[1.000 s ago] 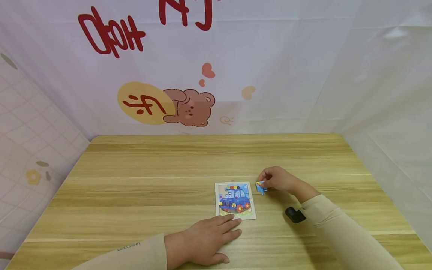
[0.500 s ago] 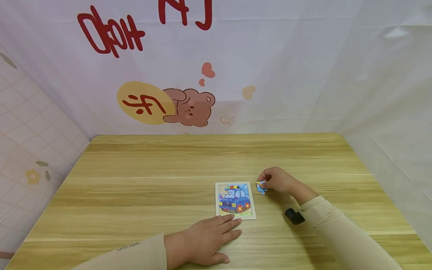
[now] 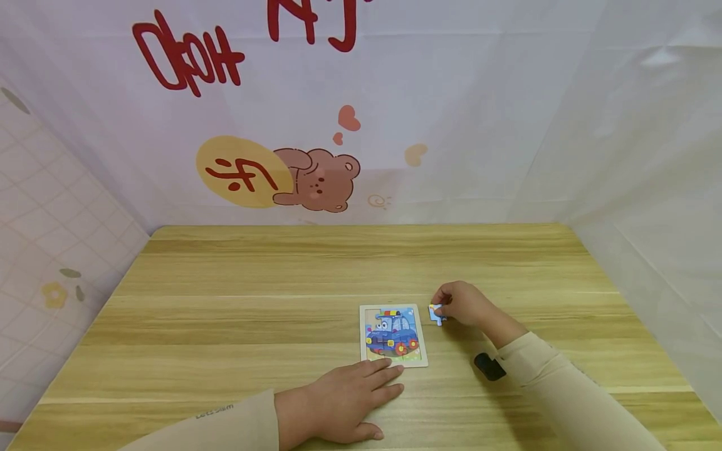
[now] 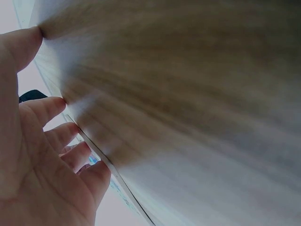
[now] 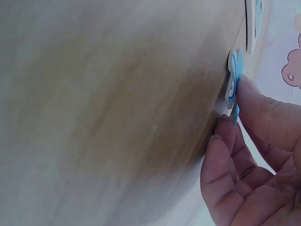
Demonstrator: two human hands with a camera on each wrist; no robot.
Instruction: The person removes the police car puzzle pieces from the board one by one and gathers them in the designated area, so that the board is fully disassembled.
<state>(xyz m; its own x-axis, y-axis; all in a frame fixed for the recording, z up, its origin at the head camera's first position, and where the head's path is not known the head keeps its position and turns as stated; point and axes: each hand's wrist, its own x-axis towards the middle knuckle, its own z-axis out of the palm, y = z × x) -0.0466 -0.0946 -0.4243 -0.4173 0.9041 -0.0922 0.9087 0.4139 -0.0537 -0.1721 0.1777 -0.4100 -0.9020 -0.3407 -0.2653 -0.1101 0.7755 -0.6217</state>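
A jigsaw puzzle (image 3: 394,362) in a pale wooden frame lies on the table, picturing a blue police car. Bare wood shows in its upper left corner. My left hand (image 3: 345,399) lies palm down with fingers spread, its foremost fingertips resting on the frame's near edge. In the left wrist view, the left hand's fingers (image 4: 56,109) reach to that edge. Right of the frame, my right hand (image 3: 464,303) pinches a light blue puzzle piece (image 3: 435,314) between thumb and fingers. The right wrist view shows this puzzle piece (image 5: 233,77) edge-on, close to the tabletop; the fingers partly hide it.
The wood-grain table (image 3: 254,269) extends around the frame on every side. A white printed cloth (image 3: 474,94) hangs behind it, with a cartoon bear on it. A small black object (image 3: 489,367) is beside the right sleeve.
The right wrist and the black object beside it have shifted slightly left and nearer. The puzzle piece stays pinched in almost the same spot. My left hand has not moved.
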